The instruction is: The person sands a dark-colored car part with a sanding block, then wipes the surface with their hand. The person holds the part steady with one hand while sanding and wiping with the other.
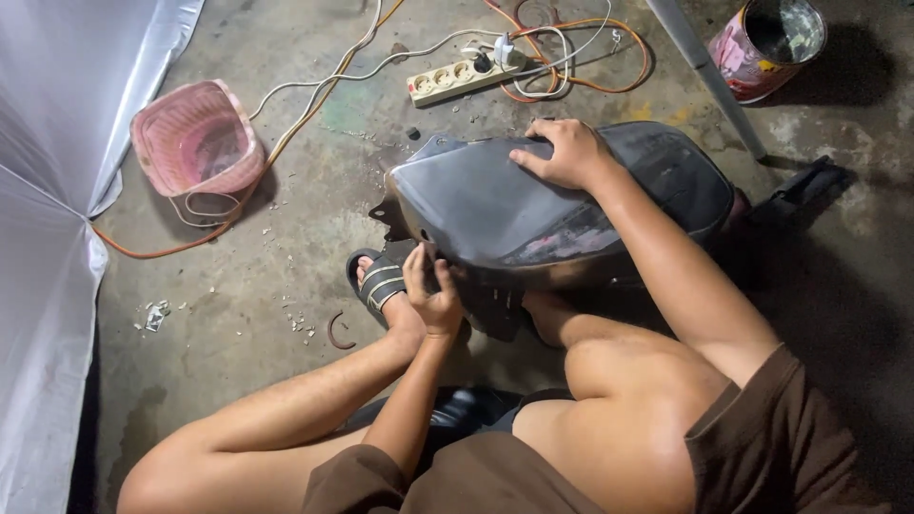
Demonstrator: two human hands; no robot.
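I am sitting low on the concrete floor (267, 247) with a large grey body panel (505, 205), curved like a motorcycle fairing or tank cover, resting across my feet in front of my knees. My right hand (564, 152) lies flat on the panel's top edge, fingers spread and pressed down on the surface, steadying it rather than closing around anything. My left hand (433, 290) is at the panel's lower near edge, fingers curled against the rim; I cannot tell whether there is something small pinched in it. Just beside that hand is my foot in a black sandal (378, 279) with pale stripes.

One pink woven plastic basket (195, 143) stands tilted on the floor to the left, well apart from the panel. One white power strip (455, 78) lies beyond the panel, with one plug in it and a tangle of orange and white cables (562, 57) looped around it; an orange cable runs on past the basket. One round tin can (766, 46) with a pink printed label stands open at the top right, near a slanting grey metal leg (705, 71). One small curved rusty ring piece (338, 331) lies on the floor near my left forearm. A white plastic sheet (48, 190) hangs along the left side. Small pale crumbs are scattered on the floor.
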